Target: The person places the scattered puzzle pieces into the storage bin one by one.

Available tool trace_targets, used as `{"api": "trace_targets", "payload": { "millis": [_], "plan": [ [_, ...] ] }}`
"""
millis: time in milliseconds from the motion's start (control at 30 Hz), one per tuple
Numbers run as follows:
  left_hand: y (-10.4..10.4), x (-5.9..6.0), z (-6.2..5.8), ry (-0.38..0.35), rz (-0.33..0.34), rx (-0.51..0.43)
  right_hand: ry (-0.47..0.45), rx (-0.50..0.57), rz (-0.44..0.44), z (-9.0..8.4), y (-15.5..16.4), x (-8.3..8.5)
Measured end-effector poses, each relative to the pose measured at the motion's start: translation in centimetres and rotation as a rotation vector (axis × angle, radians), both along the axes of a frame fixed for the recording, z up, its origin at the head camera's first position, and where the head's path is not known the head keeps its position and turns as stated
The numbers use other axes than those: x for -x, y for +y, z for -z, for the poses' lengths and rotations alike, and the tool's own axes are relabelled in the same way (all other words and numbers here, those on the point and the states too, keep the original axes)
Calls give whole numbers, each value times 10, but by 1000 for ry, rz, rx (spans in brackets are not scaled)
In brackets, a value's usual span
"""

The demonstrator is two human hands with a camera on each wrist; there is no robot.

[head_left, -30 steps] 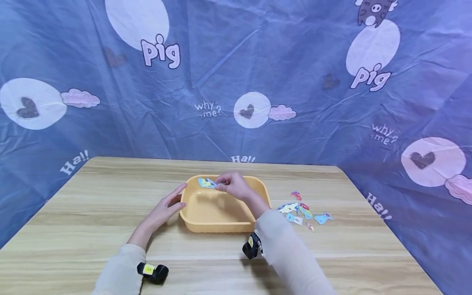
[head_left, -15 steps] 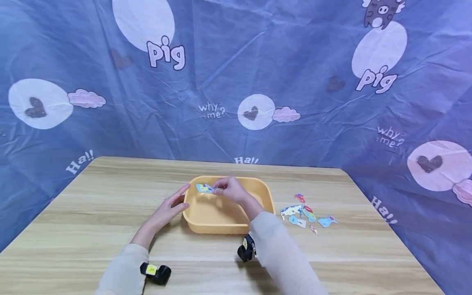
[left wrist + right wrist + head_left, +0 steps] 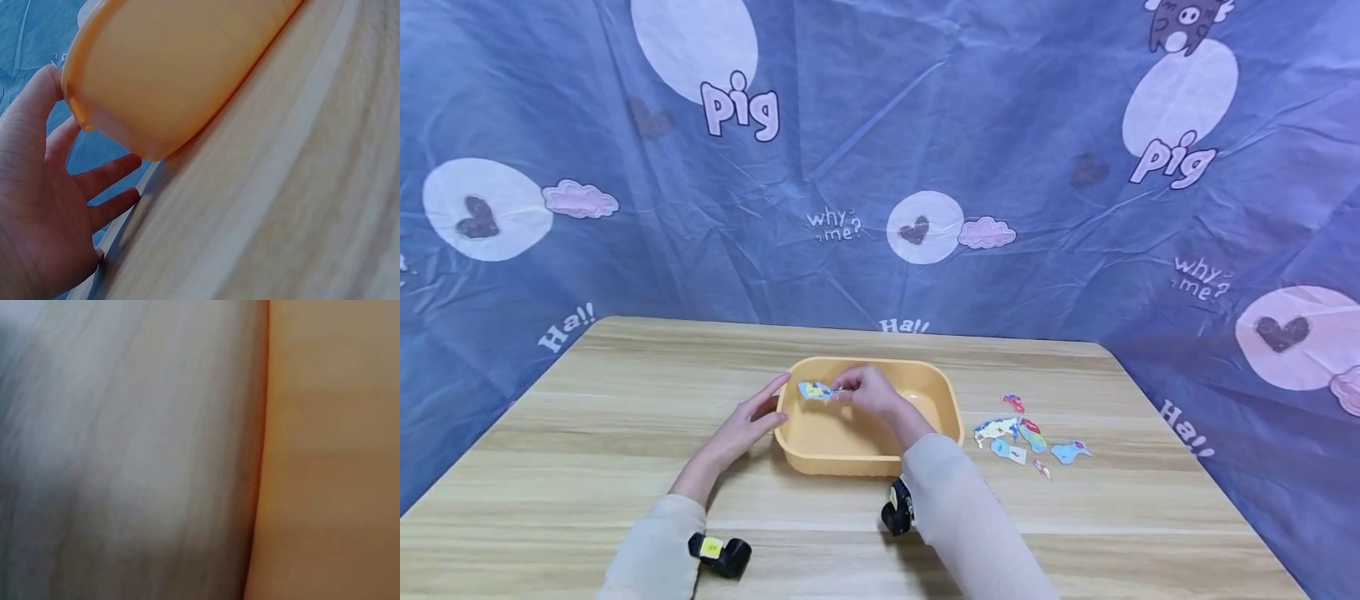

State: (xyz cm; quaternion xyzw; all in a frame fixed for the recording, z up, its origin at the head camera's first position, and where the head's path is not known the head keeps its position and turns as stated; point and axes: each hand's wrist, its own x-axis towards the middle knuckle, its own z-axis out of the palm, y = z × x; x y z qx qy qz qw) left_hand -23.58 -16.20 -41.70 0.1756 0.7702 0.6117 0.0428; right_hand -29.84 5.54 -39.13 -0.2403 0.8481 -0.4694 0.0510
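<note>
Over the yellow tray the right hand pinches a colourful paper piece near the far-left rim. Left hand, fingers straight, touches the tray's left wall. More pieces lie right of it. Backdrop reads "pig", "why me?", "Ha!!".

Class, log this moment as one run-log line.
left hand: steadies tray | right hand: pinches sticker over tray

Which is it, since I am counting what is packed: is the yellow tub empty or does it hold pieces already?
Looks empty: the tub shows a bare floor; the right hand pinches one colourful piece above it.
</note>
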Motion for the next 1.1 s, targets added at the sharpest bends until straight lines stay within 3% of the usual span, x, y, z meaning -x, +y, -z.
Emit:
{"api": "trace_targets", "payload": {
  "millis": [567,833,1100],
  "plan": [
    [1,-3,-2,11,13,-8,54,-75,-25,6,-1,1],
    [1,-1,0,16,10,7,147,-164,-56,5,0,-1],
    [0,-2,-1,17,3,10,122,-197,-30,4,-1,0]
  ]
}}
